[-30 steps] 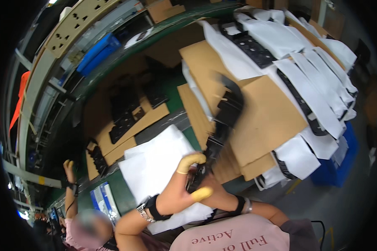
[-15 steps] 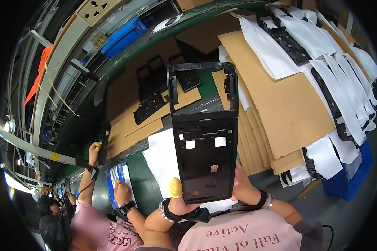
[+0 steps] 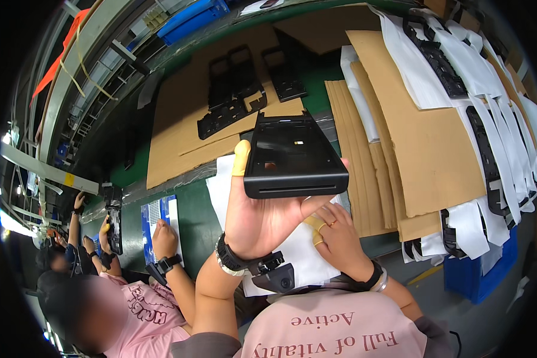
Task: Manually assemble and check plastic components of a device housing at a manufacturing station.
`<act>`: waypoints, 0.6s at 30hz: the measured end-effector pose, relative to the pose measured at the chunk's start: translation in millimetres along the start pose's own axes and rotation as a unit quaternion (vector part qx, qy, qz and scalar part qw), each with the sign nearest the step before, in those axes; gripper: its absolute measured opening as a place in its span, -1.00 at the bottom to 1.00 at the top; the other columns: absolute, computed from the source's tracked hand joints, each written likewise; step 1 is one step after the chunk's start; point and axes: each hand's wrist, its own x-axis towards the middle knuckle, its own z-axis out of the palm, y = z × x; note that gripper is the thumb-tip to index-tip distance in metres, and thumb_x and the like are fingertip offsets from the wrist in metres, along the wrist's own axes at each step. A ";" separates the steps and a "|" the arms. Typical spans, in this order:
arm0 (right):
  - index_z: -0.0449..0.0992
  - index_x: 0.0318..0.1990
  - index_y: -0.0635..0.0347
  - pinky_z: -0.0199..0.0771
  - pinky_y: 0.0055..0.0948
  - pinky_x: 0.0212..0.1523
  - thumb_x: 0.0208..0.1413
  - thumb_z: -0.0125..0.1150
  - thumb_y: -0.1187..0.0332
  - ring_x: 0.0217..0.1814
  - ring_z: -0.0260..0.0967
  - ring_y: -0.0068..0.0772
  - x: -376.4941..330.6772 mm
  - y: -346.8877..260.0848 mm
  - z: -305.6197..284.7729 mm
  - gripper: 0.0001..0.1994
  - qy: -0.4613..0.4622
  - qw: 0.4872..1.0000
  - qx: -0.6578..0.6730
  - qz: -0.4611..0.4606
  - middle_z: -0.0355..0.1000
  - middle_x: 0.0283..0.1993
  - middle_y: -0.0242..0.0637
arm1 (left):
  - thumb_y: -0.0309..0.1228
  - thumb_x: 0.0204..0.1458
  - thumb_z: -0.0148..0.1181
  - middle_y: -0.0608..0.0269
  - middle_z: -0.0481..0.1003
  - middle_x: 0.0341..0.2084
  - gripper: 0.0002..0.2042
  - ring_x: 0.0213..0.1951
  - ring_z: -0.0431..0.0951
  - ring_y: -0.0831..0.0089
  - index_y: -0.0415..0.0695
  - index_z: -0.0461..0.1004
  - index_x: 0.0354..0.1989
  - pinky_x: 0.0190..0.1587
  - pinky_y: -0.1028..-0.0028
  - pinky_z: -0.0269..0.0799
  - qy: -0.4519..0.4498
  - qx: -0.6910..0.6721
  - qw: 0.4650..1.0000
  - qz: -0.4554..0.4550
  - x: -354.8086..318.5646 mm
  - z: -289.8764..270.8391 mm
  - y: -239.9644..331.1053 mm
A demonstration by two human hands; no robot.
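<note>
A black plastic housing [image 3: 295, 158], shallow like a tray, is held up in front of me with its slotted end edge toward me. My left hand [image 3: 259, 218] is closed around it from below, palm up. The left thumb, in a yellow finger cot, presses on its left side, and a fingertip shows at the right edge. Beneath the housing, my right hand [image 3: 343, 247] is apart from it, fingers loosely stretched and holding nothing I can see. It wears yellow finger cots and a ring. White paper [image 3: 286, 262] lies beneath both hands.
Several black housings [image 3: 238, 77] lie on cardboard [image 3: 179, 140] across the green bench. To the right stand cardboard sheets [image 3: 435, 173] and black parts interleaved with white sheets [image 3: 501, 128], above a blue crate [image 3: 474, 268]. At left, a co-worker's hand [image 3: 164, 238] rests by a blue-and-white packet.
The housing has tipped from upright to nearly flat, its end edge now facing me. My right hand has let go of its side and dropped below. The view has shifted slightly.
</note>
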 end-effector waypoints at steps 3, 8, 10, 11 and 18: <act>0.50 -0.40 0.32 -0.01 -0.02 0.27 -0.14 0.12 0.46 0.31 0.03 -0.04 1.5 -1.3 -0.8 -0.86 0.000 1.000 0.007 0.001 0.22 0.22 -0.20 | 0.18 0.15 -0.36 -0.10 0.20 0.15 -0.29 0.22 0.15 -0.10 -0.21 0.06 0.24 0.21 0.05 0.19 0.003 0.029 0.999 0.013 -2.4 -3.9 1.6; 0.45 -0.51 0.32 0.00 -0.02 0.27 -0.14 0.12 0.46 0.30 0.04 -0.05 -0.6 -2.5 -2.8 -0.91 -0.017 1.000 0.016 0.006 0.23 0.22 -0.20 | 0.20 0.14 -0.39 -0.22 0.27 0.08 -0.25 0.14 0.25 -0.15 -0.26 0.09 0.22 0.21 0.03 0.20 -0.038 0.160 0.986 -0.025 -24.0 -49.9 49.3; 0.44 -0.53 0.31 0.00 -0.03 0.27 -0.14 0.11 0.47 0.30 0.05 -0.05 -0.2 -0.2 1.6 -0.92 -0.020 1.000 0.014 0.000 0.24 0.21 -0.20 | 0.16 0.17 -0.43 -0.25 0.24 0.09 -0.28 0.17 0.20 -0.19 -0.28 0.10 0.22 0.23 0.01 0.16 0.056 0.094 0.994 0.001 -35.2 -56.7 68.5; 0.45 -0.51 0.31 -0.01 -0.03 0.28 -0.14 0.11 0.47 0.30 0.05 -0.05 -0.3 -0.7 -0.5 -0.92 -0.014 1.000 0.001 0.003 0.25 0.20 -0.21 | 0.13 0.19 -0.42 -0.24 0.24 0.10 -0.31 0.18 0.19 -0.18 -0.28 0.11 0.21 0.24 0.02 0.15 0.044 0.012 0.998 0.039 -37.8 -52.0 66.6; 0.49 -0.10 0.21 -0.03 -0.04 0.29 -0.12 0.05 0.50 0.30 0.04 -0.07 1.2 -5.7 -6.5 -0.66 -0.034 0.999 -0.005 0.014 0.23 0.20 -0.26 | 0.07 0.20 -0.31 -0.15 0.22 0.12 -0.37 0.20 0.17 -0.14 -0.31 0.16 0.15 0.28 0.11 0.13 0.097 -0.050 0.983 0.151 -46.1 -25.4 35.4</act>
